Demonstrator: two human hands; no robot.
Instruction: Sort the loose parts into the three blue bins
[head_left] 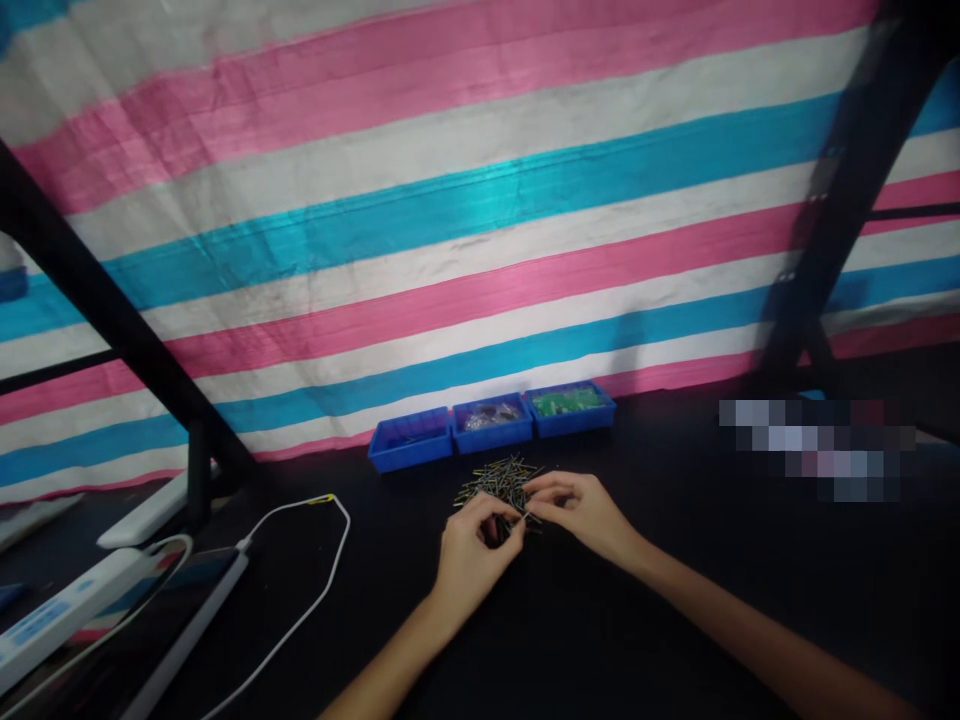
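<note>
My left hand (480,540) is curled, its thumb and forefinger pinched together at a small thin rod (526,515). Facing it from the right, my right hand (581,508) has its fingertips closed at the same spot, close to the rod's other end. The rod is too small to tell its exact kind. Under and just beyond both hands lies a loose pile of thin short rods (504,478), dark and grey with some yellowish ones. My fingers partly cover the near side of this pile.
Behind the pile stand three blue bins in a row: one with little in it (411,460), one with clear small parts (493,436), one with green pieces (574,418). A white cable (341,560), power strip (67,610) and dark flat device (187,640) lie left. Striped sheeting (450,290) hangs behind.
</note>
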